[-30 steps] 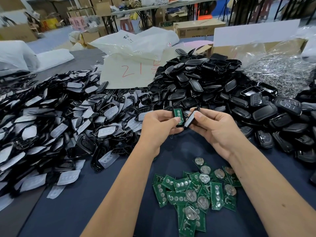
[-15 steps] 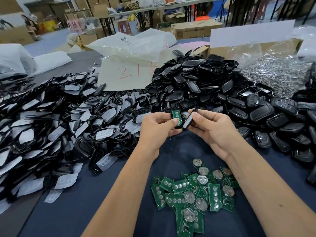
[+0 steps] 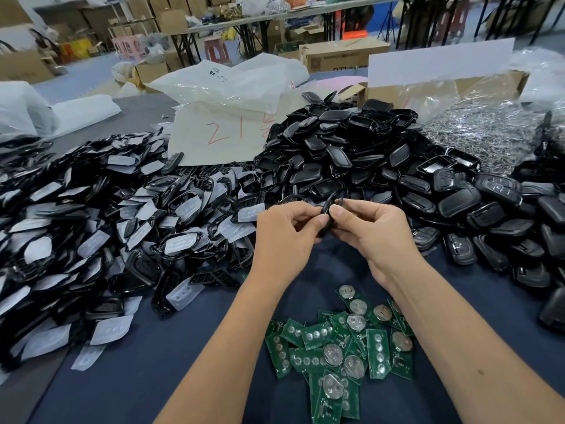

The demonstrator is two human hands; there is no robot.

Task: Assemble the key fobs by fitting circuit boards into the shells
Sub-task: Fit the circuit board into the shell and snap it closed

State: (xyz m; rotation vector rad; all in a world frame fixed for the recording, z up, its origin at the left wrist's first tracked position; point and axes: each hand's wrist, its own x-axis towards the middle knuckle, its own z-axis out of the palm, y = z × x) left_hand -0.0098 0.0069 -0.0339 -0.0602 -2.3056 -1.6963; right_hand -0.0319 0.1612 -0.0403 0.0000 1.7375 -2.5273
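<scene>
Two hands point(image 3: 333, 234) pinch one thin black shell point(image 3: 327, 216), edge-on.

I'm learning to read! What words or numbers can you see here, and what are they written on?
"21", in red, followed by a mark cut off by the shells: on the white plastic bag.
Black scribble on the upper bag: too blurred to read.
Print on the cardboard box: too small to read.
</scene>
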